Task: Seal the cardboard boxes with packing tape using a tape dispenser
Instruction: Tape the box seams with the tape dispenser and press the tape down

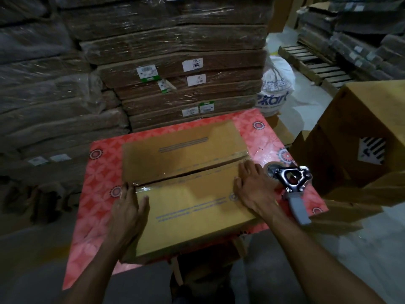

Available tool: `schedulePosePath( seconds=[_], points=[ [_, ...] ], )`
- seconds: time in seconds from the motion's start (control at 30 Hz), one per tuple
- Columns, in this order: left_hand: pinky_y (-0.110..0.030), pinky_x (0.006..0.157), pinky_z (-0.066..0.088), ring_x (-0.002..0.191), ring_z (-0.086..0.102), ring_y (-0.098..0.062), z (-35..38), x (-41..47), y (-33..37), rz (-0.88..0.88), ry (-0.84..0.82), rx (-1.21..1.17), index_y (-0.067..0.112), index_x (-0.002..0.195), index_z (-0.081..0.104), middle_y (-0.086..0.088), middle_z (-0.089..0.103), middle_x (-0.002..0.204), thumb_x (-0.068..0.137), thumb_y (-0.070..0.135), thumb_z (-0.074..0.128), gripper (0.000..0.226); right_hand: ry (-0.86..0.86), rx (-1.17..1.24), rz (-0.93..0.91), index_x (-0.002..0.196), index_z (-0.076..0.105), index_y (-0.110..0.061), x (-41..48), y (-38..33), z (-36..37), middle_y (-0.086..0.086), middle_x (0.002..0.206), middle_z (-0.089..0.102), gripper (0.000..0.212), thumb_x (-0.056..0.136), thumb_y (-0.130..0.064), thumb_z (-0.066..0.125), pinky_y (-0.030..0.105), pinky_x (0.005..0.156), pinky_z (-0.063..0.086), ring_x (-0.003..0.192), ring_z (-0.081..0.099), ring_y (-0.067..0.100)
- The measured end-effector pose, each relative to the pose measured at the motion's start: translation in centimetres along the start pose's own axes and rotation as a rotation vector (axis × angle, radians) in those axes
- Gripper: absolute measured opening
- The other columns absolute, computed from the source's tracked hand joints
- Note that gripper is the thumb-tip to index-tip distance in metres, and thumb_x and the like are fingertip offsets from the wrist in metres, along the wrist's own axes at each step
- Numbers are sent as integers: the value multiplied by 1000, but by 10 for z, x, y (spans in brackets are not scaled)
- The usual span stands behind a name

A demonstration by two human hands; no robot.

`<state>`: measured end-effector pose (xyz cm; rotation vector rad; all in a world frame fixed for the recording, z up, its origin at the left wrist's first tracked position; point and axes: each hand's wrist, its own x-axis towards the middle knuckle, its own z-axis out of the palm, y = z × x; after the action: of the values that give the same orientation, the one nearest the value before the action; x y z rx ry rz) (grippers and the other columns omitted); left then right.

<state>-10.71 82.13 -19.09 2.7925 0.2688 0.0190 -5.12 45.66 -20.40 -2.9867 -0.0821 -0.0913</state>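
Note:
A flat brown cardboard box [186, 187] lies on the red patterned table [98, 172], clear tape running along its centre seam. My left hand [128, 207] lies flat against the box's left edge, fingers straight, near the tape's left end. My right hand [252, 185] presses flat on the box's right side, just below the seam. The tape dispenser [292, 183], with a metal frame, grey handle and brown tape roll, rests on the table to the right of my right hand, held by neither hand.
A large open cardboard box [361, 137] stands right of the table, with flat cardboard below it. Wrapped stacks of flattened cartons [179, 69] rise behind the table. A white sack [276, 88] and a wooden pallet [313, 64] lie at the back right.

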Motion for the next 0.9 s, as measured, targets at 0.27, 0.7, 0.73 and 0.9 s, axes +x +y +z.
schedulePosePath(
  seconds=[0.27, 0.7, 0.73, 0.9],
  points=[
    [-58, 115, 26, 148, 22, -40, 9, 7, -3, -55, 15, 202, 4, 155, 22, -18, 23, 163, 100, 62, 9, 81, -27, 129, -78, 140, 47, -8, -6, 0, -7, 13, 142, 48, 54, 96, -39, 41, 43, 103, 40, 123, 43, 36],
    [-67, 93, 36, 120, 38, -62, 12, 31, -11, 64, -116, 395, 2, 129, 54, -46, 40, 131, 99, 35, 22, 55, -148, 432, 785, 121, 60, -1, -46, 140, 55, 30, 122, 61, 56, 92, -48, 64, 45, 91, 48, 111, 61, 44],
    [-66, 97, 35, 121, 37, -58, 12, 34, -14, 34, -127, 432, 1, 133, 51, -41, 38, 134, 100, 42, 15, 63, -144, 449, 789, 117, 63, -1, -46, 139, 57, 29, 120, 63, 53, 92, -47, 65, 44, 88, 50, 108, 63, 43],
    [-54, 92, 38, 115, 42, -41, 8, 35, -10, 60, -129, 451, 10, 130, 52, -19, 45, 134, 97, 48, 9, 66, -227, 472, 840, 110, 66, -4, -35, 137, 60, 22, 115, 67, 31, 97, -32, 60, 35, 82, 46, 106, 65, 40]
  ],
)
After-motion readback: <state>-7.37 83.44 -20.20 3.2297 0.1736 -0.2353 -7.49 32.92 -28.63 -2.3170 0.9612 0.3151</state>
